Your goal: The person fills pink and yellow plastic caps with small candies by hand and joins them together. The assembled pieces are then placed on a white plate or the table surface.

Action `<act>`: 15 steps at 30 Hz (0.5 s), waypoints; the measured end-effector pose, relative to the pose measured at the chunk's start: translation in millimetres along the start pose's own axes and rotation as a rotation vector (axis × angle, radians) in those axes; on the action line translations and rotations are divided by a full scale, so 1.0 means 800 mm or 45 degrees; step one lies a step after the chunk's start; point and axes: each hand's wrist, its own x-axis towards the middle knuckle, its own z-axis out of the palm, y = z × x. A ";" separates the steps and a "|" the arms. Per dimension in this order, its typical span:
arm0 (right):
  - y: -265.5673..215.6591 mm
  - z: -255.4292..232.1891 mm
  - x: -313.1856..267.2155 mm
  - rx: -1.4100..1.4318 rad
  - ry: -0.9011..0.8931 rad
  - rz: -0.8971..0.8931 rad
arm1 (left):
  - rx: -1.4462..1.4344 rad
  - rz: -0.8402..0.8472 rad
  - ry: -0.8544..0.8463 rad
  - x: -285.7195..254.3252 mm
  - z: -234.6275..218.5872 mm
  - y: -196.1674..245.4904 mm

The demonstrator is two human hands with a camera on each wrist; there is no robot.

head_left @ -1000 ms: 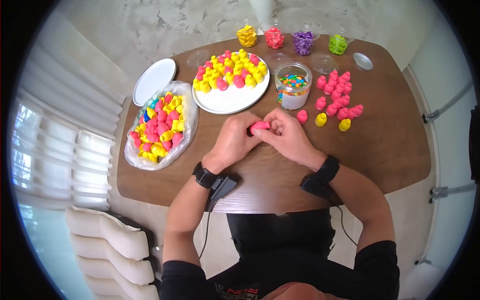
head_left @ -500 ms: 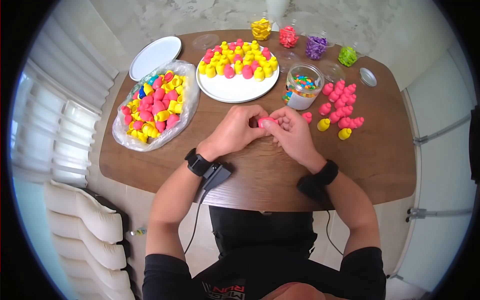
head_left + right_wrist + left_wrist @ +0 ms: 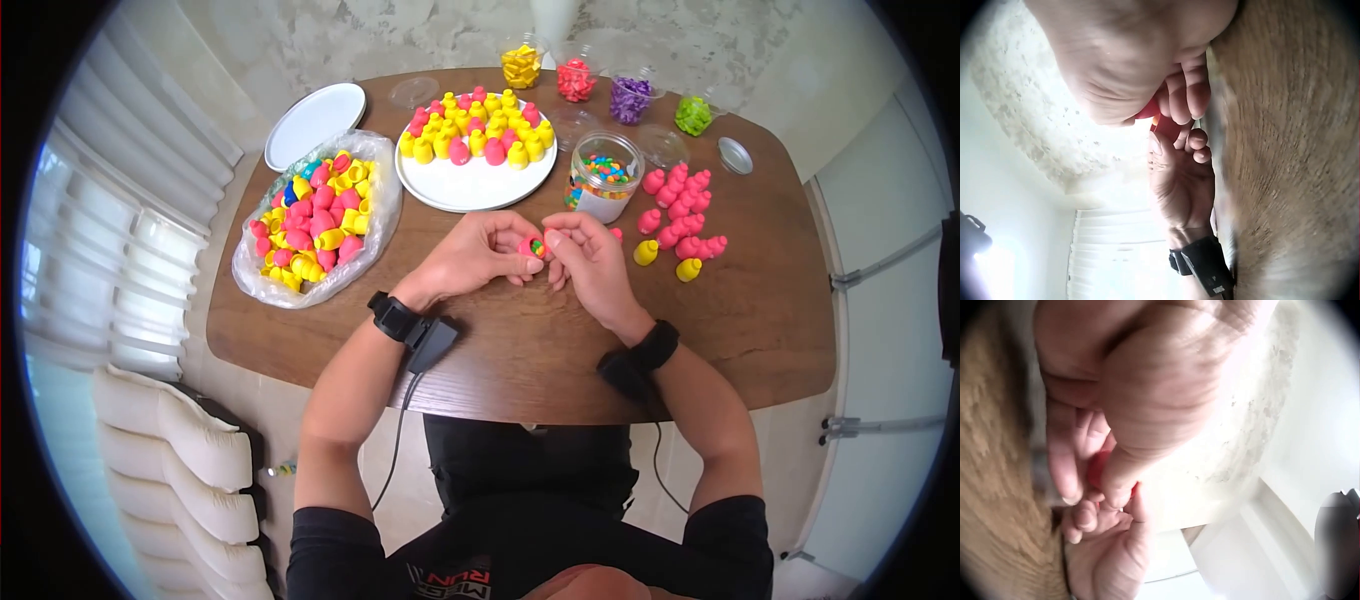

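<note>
Pink shell (image 3: 529, 247) with small green and yellow sweets in its open end, held above the wooden bench (image 3: 520, 340).
The left hand (image 3: 473, 255) grasps the shell, fingers and thumb curled round it; the right hand (image 3: 592, 265) pinches a smaller pink piece (image 3: 1147, 111) right beside the opening, though its fingers hide most of that piece. Just beyond the right hand stands a clear jar (image 3: 607, 178) of multicoloured sweets, and to its right lies a cluster of pink bottle shapes (image 3: 684, 205) with two yellow ones (image 3: 667, 261) at the near side. Beyond the left hand, a white plate (image 3: 470, 190) bears rows of pink and yellow bottle shapes, and a clear plastic bag (image 3: 385, 215) of loose pink, yellow and blue pieces sits farther left.
</note>
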 end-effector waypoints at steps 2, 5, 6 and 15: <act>0.002 -0.001 0.000 0.014 -0.009 0.005 | -0.030 0.034 -0.003 0.000 0.000 -0.002; 0.002 0.000 0.000 0.070 -0.018 0.025 | -0.005 0.011 0.010 0.000 0.000 0.000; 0.002 -0.001 0.000 0.060 -0.030 0.024 | -0.011 0.003 0.019 0.001 0.000 0.000; 0.008 0.005 -0.004 0.011 -0.152 -0.170 | 0.070 0.033 0.037 0.004 0.008 -0.010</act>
